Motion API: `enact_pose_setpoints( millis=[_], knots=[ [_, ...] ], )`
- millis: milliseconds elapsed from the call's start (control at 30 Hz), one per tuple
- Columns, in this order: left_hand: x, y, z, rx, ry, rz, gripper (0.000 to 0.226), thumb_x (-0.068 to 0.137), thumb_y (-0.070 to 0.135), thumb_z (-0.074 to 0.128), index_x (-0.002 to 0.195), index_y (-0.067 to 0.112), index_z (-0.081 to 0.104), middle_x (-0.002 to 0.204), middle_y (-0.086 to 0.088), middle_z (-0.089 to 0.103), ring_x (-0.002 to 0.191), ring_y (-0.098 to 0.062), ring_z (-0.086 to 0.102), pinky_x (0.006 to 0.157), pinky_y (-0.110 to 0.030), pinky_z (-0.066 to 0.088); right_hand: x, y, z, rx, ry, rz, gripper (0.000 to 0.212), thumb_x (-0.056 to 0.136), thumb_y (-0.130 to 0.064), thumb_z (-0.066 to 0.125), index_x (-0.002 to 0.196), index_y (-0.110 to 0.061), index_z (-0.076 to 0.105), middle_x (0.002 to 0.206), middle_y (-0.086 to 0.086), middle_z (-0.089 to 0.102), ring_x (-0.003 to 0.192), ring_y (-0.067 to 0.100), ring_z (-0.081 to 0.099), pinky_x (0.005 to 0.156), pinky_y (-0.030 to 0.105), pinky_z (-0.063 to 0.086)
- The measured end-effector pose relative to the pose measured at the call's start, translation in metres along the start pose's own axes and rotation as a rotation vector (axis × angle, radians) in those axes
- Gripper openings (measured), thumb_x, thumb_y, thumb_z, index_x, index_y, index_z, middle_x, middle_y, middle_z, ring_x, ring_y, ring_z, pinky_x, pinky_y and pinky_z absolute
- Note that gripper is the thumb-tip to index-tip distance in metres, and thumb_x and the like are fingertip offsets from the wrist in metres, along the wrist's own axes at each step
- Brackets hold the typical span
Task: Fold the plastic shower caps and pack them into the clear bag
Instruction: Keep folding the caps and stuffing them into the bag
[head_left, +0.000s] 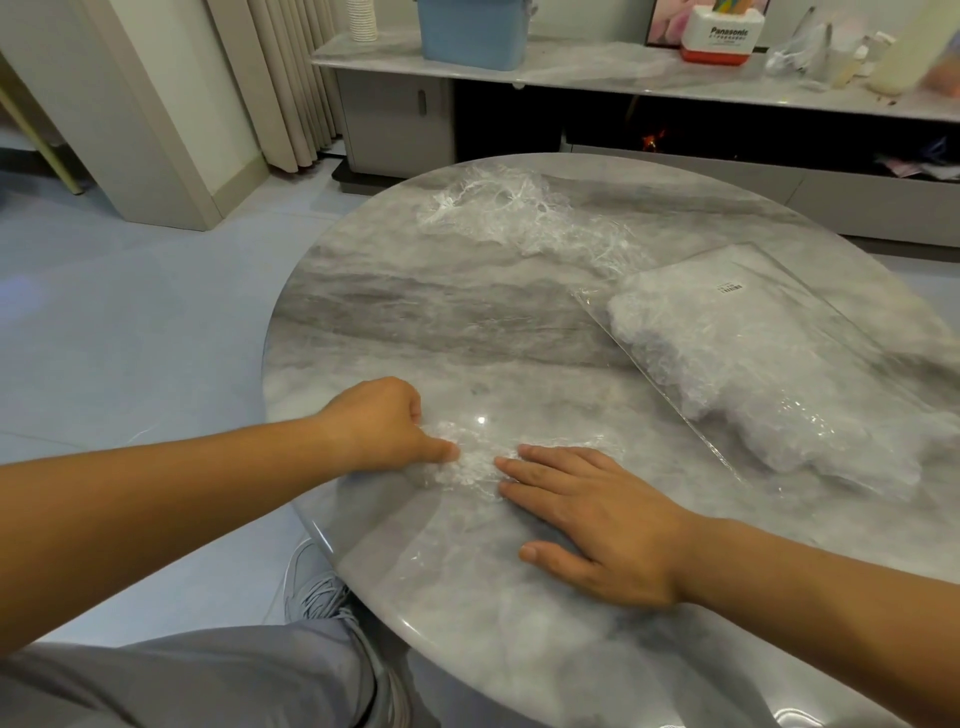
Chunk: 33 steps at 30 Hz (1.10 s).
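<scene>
A person's right hand (587, 514) lay flat, fingers straight, on 1 crumpled shower cap (470, 462) close to the near-left edge of the round marble table (395, 312). The left hand (382, 423), fingers curled, touched the cap with 1 fingertip; any pinch could not be told. Bare marble stretched beyond. The clear bag (779, 322), part-filled, lay right; loose caps (519, 213) sat near the far edge.

Flat right hand (597, 525) and curled left hand (374, 423) press a crumpled clear plastic shower cap (475, 462) onto the grey marble bench (467, 312).
</scene>
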<state>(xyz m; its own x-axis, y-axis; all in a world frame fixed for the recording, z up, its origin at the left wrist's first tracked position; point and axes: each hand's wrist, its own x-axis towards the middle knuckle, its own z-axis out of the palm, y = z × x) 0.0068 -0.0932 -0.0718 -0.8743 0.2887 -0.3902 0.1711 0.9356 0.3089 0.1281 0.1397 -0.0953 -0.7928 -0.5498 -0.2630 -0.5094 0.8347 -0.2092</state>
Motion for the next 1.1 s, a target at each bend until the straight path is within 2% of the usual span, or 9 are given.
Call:
enact_pose_setpoints(
  millis=[133,200,400,533,667,767,833,933,1100],
  knots=[
    [-0.003,0.008,-0.001,-0.478,-0.047,-0.078,0.042,0.076,0.028,0.088,0.069,0.015,0.048,0.062,-0.004,0.054,0.054,-0.017,0.054,0.051,-0.028,0.049,0.0,-0.002,-0.002,0.039,0.0,0.012,0.076,0.097,-0.069,0.011,0.16,-0.027,0.026,0.169,-0.012,0.008,0.156,0.011,0.001,0.126,0.035,0.007],
    [-0.006,0.012,-0.002,-0.68,-0.086,-0.133,0.037,0.079,0.013,0.084,0.073,0.015,0.047,0.062,-0.006,0.053,0.05,-0.017,0.052,0.047,-0.027,0.048,0.0,-0.002,-0.001,0.033,-0.008,0.018,0.074,0.098,-0.067,0.013,0.16,-0.028,0.024,0.169,-0.013,0.006,0.156,0.01,0.0,0.125,0.034,0.006],
    [-0.01,0.032,0.01,-0.88,-0.124,-0.141,0.032,0.085,-0.001,0.072,0.073,0.015,0.049,0.064,-0.006,0.054,0.053,-0.015,0.055,0.054,-0.03,0.056,0.002,-0.003,-0.003,0.062,-0.012,0.034,0.073,0.098,-0.066,0.017,0.16,-0.028,0.025,0.169,-0.013,0.009,0.155,0.011,0.001,0.126,0.037,0.008],
    [-0.014,0.045,0.017,-0.981,-0.24,-0.146,0.024,0.088,-0.001,0.071,0.082,0.012,0.052,0.063,-0.008,0.06,0.06,-0.018,0.063,0.074,-0.037,0.062,-0.005,0.0,-0.008,0.168,0.039,0.019,0.064,0.1,-0.063,0.036,0.155,-0.032,0.034,0.168,-0.009,0.016,0.155,0.01,0.005,0.126,0.035,0.011],
    [-0.017,0.051,0.016,-1.077,-0.385,-0.169,0.01,0.091,0.005,0.07,0.097,0.006,0.062,0.08,-0.011,0.065,0.071,-0.021,0.069,0.084,-0.04,0.061,-0.02,0.006,-0.011,0.251,0.247,0.045,0.047,0.096,-0.055,0.045,0.128,-0.027,0.065,0.152,-0.004,0.046,0.141,0.011,0.038,0.114,0.028,0.035],
    [-0.014,0.057,0.012,-1.142,-0.451,-0.18,0.018,0.096,0.008,0.056,0.108,0.0,0.066,0.081,-0.012,0.064,0.088,-0.034,0.074,0.094,-0.048,0.057,-0.022,0.012,-0.016,0.262,0.368,0.208,0.043,0.096,-0.049,0.045,0.122,-0.022,0.066,0.138,-0.004,0.056,0.131,0.012,0.048,0.105,0.019,0.035],
    [-0.011,0.059,0.009,-1.137,-0.485,-0.192,0.031,0.095,0.011,0.045,0.112,-0.003,0.068,0.086,-0.015,0.062,0.103,-0.041,0.071,0.095,-0.05,0.056,-0.021,0.017,-0.019,0.272,0.308,0.374,0.043,0.099,-0.043,0.048,0.135,-0.02,0.057,0.14,-0.005,0.052,0.132,0.014,0.046,0.106,0.021,0.036],
    [-0.007,0.06,0.005,-1.062,-0.537,-0.163,0.04,0.092,0.015,0.04,0.115,0.001,0.071,0.094,-0.016,0.061,0.105,-0.038,0.071,0.095,-0.046,0.056,-0.019,0.02,-0.025,0.273,0.178,0.552,0.054,0.1,-0.041,0.052,0.149,-0.019,0.042,0.142,0.002,0.049,0.131,0.021,0.047,0.105,0.028,0.039],
    [-0.005,0.063,0.006,-0.871,-0.589,-0.099,0.042,0.09,0.021,0.041,0.11,0.007,0.075,0.096,-0.011,0.067,0.095,-0.024,0.07,0.088,-0.04,0.052,-0.01,0.022,-0.034,0.224,0.114,0.703,0.059,0.095,-0.053,0.057,0.141,-0.019,0.045,0.127,0.003,0.055,0.115,0.023,0.057,0.083,0.031,0.046]
  ],
)
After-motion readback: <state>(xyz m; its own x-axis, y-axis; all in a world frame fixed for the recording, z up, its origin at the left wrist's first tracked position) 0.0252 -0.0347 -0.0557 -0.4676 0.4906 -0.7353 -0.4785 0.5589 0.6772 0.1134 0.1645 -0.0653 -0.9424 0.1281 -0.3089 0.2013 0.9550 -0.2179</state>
